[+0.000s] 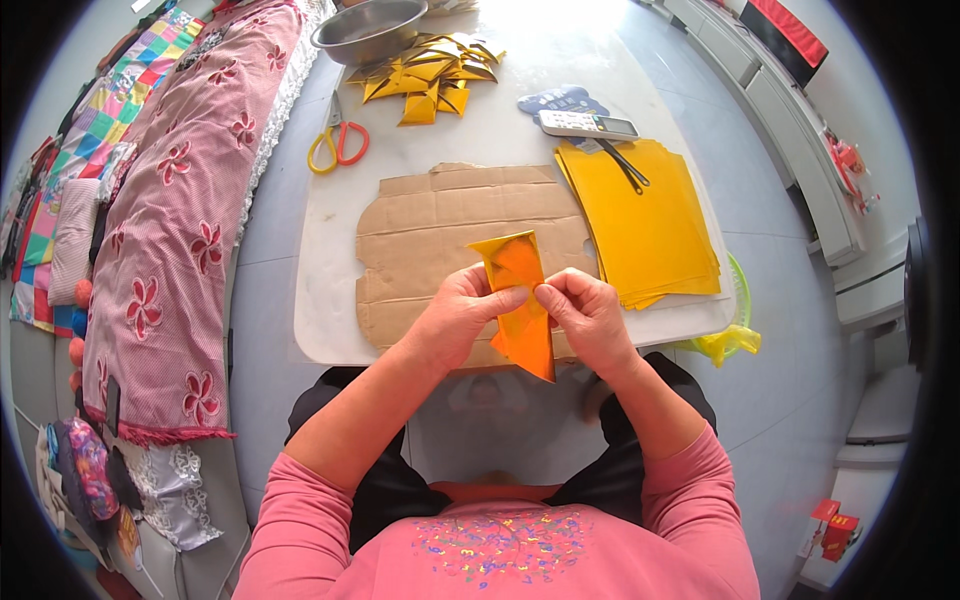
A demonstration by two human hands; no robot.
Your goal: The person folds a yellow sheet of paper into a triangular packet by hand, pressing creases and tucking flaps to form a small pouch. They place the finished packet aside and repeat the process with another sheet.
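**Left hand (462, 308) and right hand (590, 312) pinch a folded, shiny gold paper piece (525, 328)**

Head view: the piece is held up over the near edge of the flat brown cardboard sheet (430, 225). The left thumb lies across its face; the right fingertips grip its right edge. For a crisp fold, better to steady with the left and press lightly, since such thin paper probably wrinkles easily.

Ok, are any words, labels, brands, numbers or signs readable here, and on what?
Nothing reads clearly enough to quote.
White handheld remote with grey screen: key markings too small.
Blue-grey scalloped flat piece: marks too blurred.
Pink long-sleeved shirt: tiny multicoloured print, too small to read reliably.
Red rectangular paper packets, lower right: marks too small.
Shiny gold folded paper: no lettering visible.
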